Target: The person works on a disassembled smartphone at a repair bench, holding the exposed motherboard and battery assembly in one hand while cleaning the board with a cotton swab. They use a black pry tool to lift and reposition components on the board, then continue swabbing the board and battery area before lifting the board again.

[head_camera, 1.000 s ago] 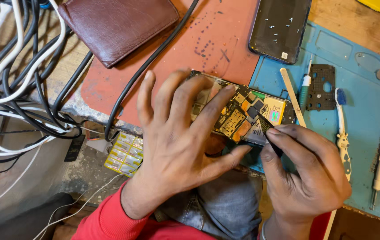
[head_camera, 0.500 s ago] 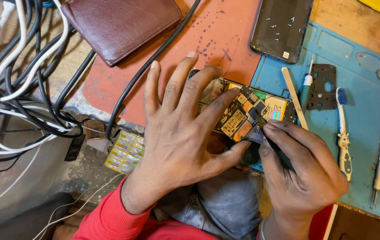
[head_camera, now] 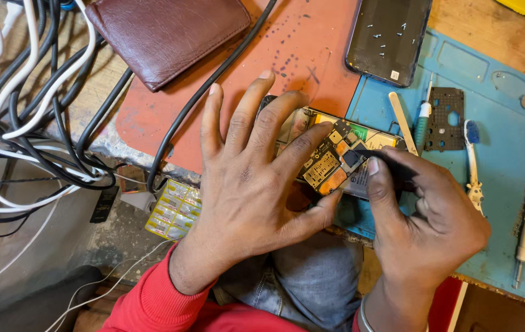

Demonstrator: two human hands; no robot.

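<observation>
Since the earlier frames, the left hand [head_camera: 247, 184] has shifted slightly up the bench, fingers reaching further over the red mat [head_camera: 311, 43]; the right hand [head_camera: 425, 221] has stayed at the same spot on the board.

Left hand: spread wide, palm down, fingers pressing flat on the opened phone [head_camera: 336, 157]. It grips nothing; it pins the phone in place.

Right hand: fingers pinched narrow around a thin dark tool [head_camera: 373, 154], whose tip touches the exposed circuit board near its middle.

Opened phone: lies face down across the seam between the red mat and the blue work mat [head_camera: 496, 178], at the near edge of the bench.

Surroundings:
- Dark phone back panel [head_camera: 388, 37] with loose screws on it, beyond the phone.
- Brown wallet [head_camera: 167, 34], far left of the red mat.
- Black cable [head_camera: 207, 92] crossing the red mat.
- Small perforated plate [head_camera: 446, 120] and a white-handled brush [head_camera: 471, 166] on the blue mat.
</observation>
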